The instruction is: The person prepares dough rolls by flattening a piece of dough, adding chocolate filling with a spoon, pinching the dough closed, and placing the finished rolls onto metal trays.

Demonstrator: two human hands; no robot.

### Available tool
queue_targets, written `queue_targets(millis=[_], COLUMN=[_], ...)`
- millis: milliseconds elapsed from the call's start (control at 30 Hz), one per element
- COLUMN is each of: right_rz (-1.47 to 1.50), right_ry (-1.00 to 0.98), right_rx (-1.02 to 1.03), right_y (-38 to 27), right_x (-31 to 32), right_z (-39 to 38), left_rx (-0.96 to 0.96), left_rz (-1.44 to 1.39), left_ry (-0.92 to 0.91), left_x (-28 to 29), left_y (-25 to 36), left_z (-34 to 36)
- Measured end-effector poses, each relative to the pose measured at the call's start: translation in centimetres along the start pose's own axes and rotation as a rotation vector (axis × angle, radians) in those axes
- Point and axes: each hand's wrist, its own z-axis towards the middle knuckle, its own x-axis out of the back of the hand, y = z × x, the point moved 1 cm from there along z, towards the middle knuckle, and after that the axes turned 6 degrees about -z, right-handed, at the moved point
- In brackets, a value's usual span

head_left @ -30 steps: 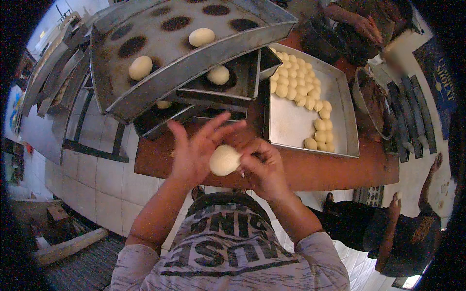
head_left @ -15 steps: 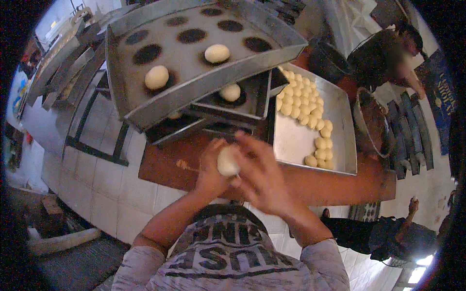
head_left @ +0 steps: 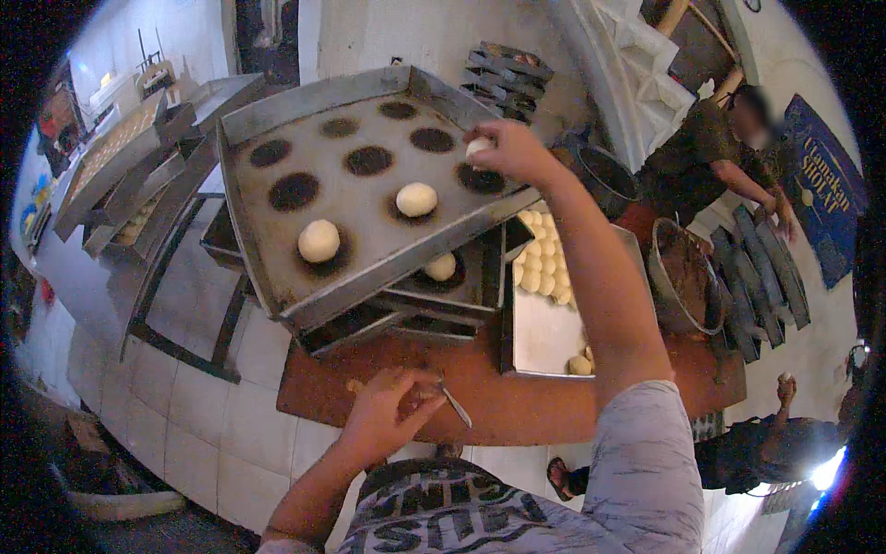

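Note:
My right hand (head_left: 508,152) reaches over the near right side of a large metal tray (head_left: 355,294). Its fingers are closed around a pale dough ball (head_left: 479,150) just above a dark round spot. Two more dough balls sit on spots along the tray's near side, one at the left (head_left: 319,241) and one in the middle (head_left: 416,199). Low over the front of the brown table (head_left: 323,388), my left hand (head_left: 392,411) has curled fingers pinching the end of a thin metal utensil (head_left: 456,406). Its exact kind is not clear.
Under the tray are more stacked trays, one with a dough ball (head_left: 440,267). A pan (head_left: 544,342) of small yellowish balls stands right, partly behind my forearm. Beyond it are a large bowl (head_left: 683,277) and stacked dark pans (head_left: 761,272). Two people (head_left: 701,148) are at the right.
My hands have parted from around the dough ball. The right one has carried it up to the tray; the left has dropped slightly, with the metal utensil now showing at its fingertips. The view has shifted.

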Motion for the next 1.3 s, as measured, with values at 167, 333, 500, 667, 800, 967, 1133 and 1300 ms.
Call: queue_targets(millis=[167,333,500,667,800,967,1133,1300], right_rz=[-0.210,-0.062,0.275,0.202,0.290,0.081,-0.329,-0.418], right_ry=[-0.417,-0.371,-0.363,-0.300,0.061,0.377,-0.882,-0.513], right_rx=[-0.083,-0.120,-0.164,-0.060,-0.139,-0.213,-0.520,-0.484], right_y=[-0.4,-0.3,-0.5,-1.3,-0.5,1.7,8.9,8.9], right_x=[-1.9,-1.9,-3.6,-3.2,-0.6,2.3,-6.5,-9.4], right_z=[1.5,3.0,3.7,2.3,0.2,-12.8,-27.6,-32.4], left_rx=[0.092,0.156,0.185,0.127,0.073,0.245,0.194,0.453], left_rz=[-0.048,-0.081,-0.101,-0.015,-0.005,-0.049,-0.023,-0.210], left_ry=[0.093,0.113,0.070,0.034,-0.041,0.025,-0.010,-0.214], left_x=[1.8,1.9,2.0,1.7,0.7,2.5,1.2,-0.5], left_y=[-2.8,-4.1,-3.2,-2.6,-2.0,-4.4,-4.5,-1.9], left_z=[-3.3,-4.5,-4.1,-3.4,-2.6,-5.0,-4.2,-2.0])
